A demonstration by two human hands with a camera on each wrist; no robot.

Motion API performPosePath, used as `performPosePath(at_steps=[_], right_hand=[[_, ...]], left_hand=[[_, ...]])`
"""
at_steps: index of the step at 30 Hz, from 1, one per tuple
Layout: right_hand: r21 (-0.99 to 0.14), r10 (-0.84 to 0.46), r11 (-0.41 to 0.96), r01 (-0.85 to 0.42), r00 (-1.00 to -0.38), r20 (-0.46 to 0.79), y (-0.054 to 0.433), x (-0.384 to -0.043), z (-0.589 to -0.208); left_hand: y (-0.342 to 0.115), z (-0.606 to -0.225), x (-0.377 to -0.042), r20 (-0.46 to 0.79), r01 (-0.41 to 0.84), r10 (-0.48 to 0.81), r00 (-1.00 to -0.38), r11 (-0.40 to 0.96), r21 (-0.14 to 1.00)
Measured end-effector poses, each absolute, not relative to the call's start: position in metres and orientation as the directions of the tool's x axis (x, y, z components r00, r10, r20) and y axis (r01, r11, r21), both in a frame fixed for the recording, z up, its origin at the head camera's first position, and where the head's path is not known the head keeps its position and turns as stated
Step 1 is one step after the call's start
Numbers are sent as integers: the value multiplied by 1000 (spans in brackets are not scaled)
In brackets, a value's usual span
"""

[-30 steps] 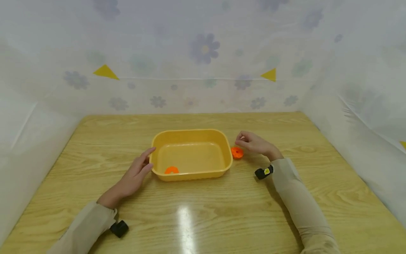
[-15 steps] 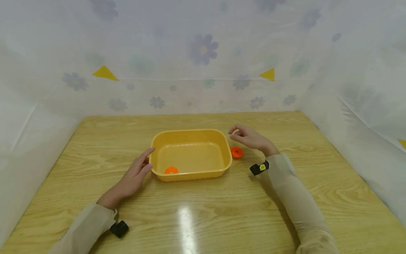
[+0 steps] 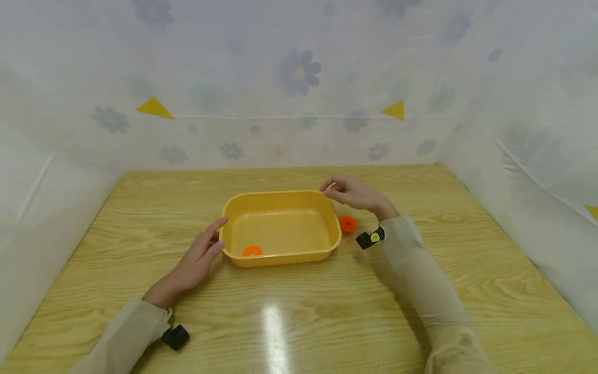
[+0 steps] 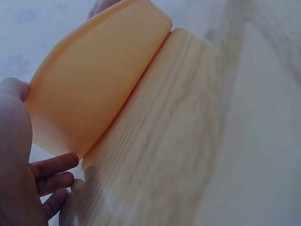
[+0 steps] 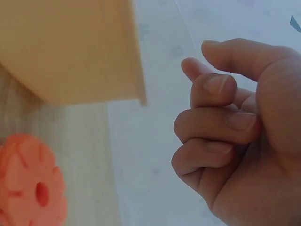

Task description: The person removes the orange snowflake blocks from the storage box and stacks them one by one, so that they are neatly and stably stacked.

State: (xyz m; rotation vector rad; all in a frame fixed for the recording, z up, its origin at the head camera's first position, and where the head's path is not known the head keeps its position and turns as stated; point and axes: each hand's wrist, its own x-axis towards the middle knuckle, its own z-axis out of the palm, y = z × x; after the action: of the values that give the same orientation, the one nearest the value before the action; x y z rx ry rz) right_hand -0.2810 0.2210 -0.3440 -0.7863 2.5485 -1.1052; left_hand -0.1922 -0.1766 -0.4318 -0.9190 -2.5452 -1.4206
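Observation:
A yellow plastic tub (image 3: 280, 257) stands mid-table. My left hand (image 3: 193, 262) rests against its left side with fingers mostly straight; in the left wrist view, one digit touches the rim and other fingertips lie by the base. My right hand (image 3: 352, 195) is raised at the tub's far right corner, fingers loosely bent around nothing. An orange notched disc (image 3: 348, 225) with a central hole lies just outside the tub's right wall. Inside, at the front left, sits another orange piece (image 3: 252, 251), its lower part hidden by the front wall.
The wood-grain table (image 3: 289, 306) reaches back to a pale flower-patterned curtain (image 3: 261, 78), which also hangs at both sides. A black wrist camera (image 3: 176, 337) projects from the left sleeve, and another black camera (image 3: 366, 239) from the right one.
My right hand has moved left and away from me, from beside the loose orange disc to the tub's far right corner. The left hand and the tub stay put.

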Motion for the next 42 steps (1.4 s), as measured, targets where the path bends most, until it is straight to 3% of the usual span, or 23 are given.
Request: performPosePath(at_steps=[9,18,42], right_hand=[[-704,-617,584,-404,-785,-60,198,-288,-326],[-713,-713,523,-467,-698,-66,174,-296,-319],[-757,-848,407,-510,-519,-106,121,-310,-334]], left_hand=[[-179,-435,-192,363,543,443,-820,397,740],[-178,-431,-190,322,503,428,-845,427,751],[-169,-428,-190,306,495,436,-847,431,755]])
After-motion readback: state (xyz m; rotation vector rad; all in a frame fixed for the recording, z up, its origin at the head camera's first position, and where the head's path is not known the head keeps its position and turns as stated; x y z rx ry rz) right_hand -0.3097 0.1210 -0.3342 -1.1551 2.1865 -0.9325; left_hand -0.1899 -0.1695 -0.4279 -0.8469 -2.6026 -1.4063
